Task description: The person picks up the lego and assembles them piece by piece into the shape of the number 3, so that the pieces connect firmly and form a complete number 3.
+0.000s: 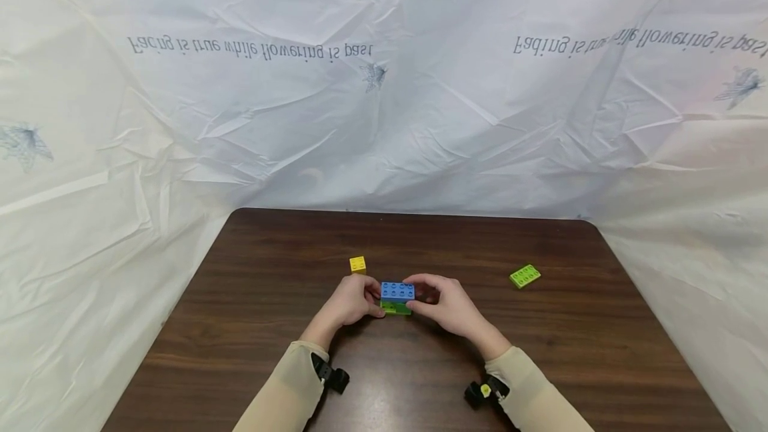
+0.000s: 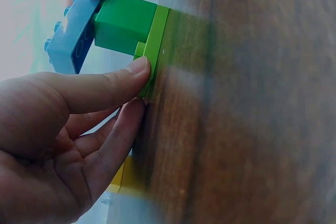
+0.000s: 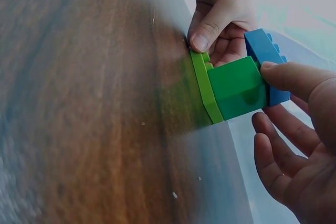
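A flat light-green plate [image 2: 156,36] lies on the table, with a dark-green block [image 3: 239,87] standing on one end of it. On top is a blue eight-stud brick [image 1: 398,291], slightly tilted against the green block in the left wrist view. My left hand [image 1: 353,300] pinches the plate's bare end between thumb and fingers. My right hand [image 1: 449,306] holds the blue brick, its thumb [image 3: 278,73] at the near side and fingers behind. Some of the right fingers are curled beside the green block.
A yellow brick [image 1: 357,264] sits just behind my left hand. Another light-green plate [image 1: 525,276] lies to the right on the brown table [image 1: 384,365]. White printed sheeting [image 1: 384,139] hangs behind the table's far edge and along its sides.
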`<control>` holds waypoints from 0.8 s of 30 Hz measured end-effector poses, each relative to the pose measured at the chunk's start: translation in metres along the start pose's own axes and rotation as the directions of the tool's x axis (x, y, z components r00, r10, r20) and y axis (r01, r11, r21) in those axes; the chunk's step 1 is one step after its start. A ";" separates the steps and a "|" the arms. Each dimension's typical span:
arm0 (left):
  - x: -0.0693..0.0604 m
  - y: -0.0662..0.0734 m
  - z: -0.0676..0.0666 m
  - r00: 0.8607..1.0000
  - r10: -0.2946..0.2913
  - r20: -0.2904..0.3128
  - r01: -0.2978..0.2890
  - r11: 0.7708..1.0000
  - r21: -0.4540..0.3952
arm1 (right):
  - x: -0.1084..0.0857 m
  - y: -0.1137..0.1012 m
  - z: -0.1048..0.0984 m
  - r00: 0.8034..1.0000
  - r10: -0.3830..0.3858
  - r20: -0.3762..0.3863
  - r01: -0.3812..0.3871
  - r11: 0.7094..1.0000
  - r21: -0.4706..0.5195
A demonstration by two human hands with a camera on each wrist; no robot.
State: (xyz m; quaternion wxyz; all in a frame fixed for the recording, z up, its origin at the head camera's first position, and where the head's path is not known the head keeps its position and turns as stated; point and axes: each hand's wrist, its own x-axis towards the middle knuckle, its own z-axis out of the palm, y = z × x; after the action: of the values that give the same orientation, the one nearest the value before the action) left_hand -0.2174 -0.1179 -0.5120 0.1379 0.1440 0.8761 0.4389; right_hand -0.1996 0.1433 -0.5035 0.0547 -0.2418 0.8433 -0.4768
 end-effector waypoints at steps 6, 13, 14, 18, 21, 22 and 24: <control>0.000 0.000 0.000 1.000 -0.001 -0.001 0.001 1.000 0.000 | 0.000 0.001 0.000 1.000 -0.015 -0.010 0.015 1.000 -0.013; 0.000 -0.001 0.001 1.000 -0.005 -0.002 0.005 1.000 -0.001 | 0.000 0.002 0.001 0.999 -0.051 -0.003 0.051 0.997 -0.052; 0.000 -0.002 0.001 1.000 -0.005 -0.002 0.005 1.000 0.000 | 0.000 0.002 0.001 0.998 -0.056 -0.001 0.056 0.997 -0.059; 0.001 -0.004 0.003 1.000 -0.004 -0.003 0.004 1.000 0.002 | -0.001 0.004 0.001 0.998 -0.065 -0.002 0.065 0.995 -0.080; 0.001 -0.004 0.003 1.000 -0.002 -0.004 0.002 1.000 0.003 | -0.001 0.007 0.001 0.998 -0.063 -0.007 0.062 0.993 -0.097; 0.001 -0.005 0.003 1.000 -0.001 -0.005 0.001 1.000 0.004 | -0.001 0.007 0.001 0.998 -0.062 -0.009 0.061 0.993 -0.101; 0.002 -0.004 0.003 1.000 0.001 -0.006 -0.001 1.000 0.003 | 0.000 0.008 0.001 0.998 -0.065 -0.012 0.063 0.992 -0.108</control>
State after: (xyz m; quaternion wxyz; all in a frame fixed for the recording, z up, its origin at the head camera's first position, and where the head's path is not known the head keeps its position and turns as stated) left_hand -0.2186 -0.1179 -0.5171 0.1349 0.1435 0.8771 0.4382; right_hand -0.2020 0.1461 -0.5103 0.0196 -0.2677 0.8599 -0.4342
